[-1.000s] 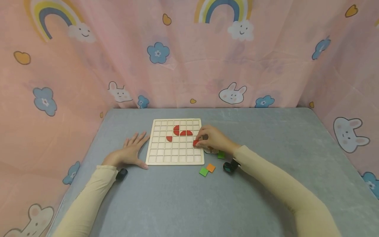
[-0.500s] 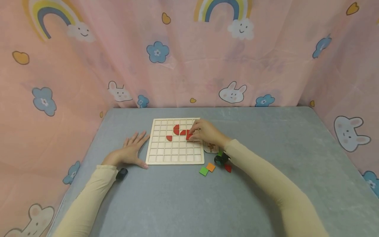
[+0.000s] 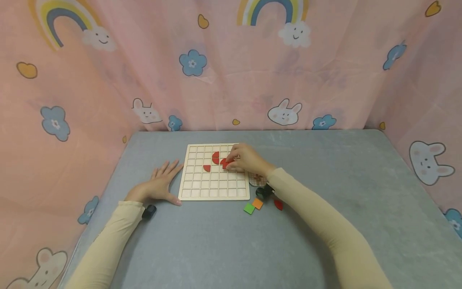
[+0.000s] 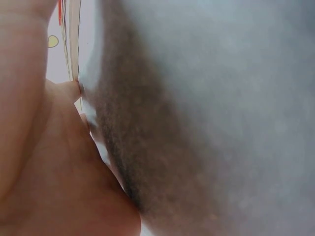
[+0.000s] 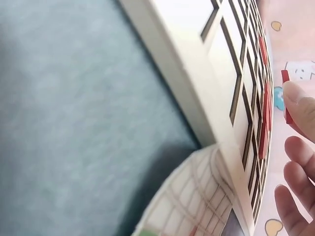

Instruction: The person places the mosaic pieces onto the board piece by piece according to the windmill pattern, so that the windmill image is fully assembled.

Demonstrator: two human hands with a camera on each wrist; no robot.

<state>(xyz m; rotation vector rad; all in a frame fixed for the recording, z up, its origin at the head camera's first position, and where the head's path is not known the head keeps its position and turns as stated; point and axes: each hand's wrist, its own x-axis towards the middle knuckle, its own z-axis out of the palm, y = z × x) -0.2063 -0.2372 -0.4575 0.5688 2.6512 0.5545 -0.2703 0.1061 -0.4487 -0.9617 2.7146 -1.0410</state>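
Note:
A pale wooden grid board [image 3: 202, 184] lies flat on the table. My right hand [image 3: 249, 160] is over its right half and pinches a small red tile [image 5: 285, 77] between thumb and fingers. In the right wrist view the tile shows edge-on, above the grid. Red quarter-round pieces sit in the board's squares, such as one [image 3: 207, 168] left of the middle and one [image 3: 215, 155] higher up; the right hand partly hides others. My left hand [image 3: 159, 185] rests flat on the table with fingers spread, its thumb and index fingertips at the board's left edge.
A rounded card with a printed grid [image 3: 258, 180] lies against the board's right edge. In front of it are a green square tile [image 3: 249, 208], an orange square tile [image 3: 258, 204] and a red leaf-shaped piece [image 3: 278, 204]. A pink printed curtain [image 3: 231, 80] hangs behind the grey table.
My right hand has carried the red tile leftward and slightly away, from the board's right edge to beside the red pieces in the upper middle. The left hand stays in place.

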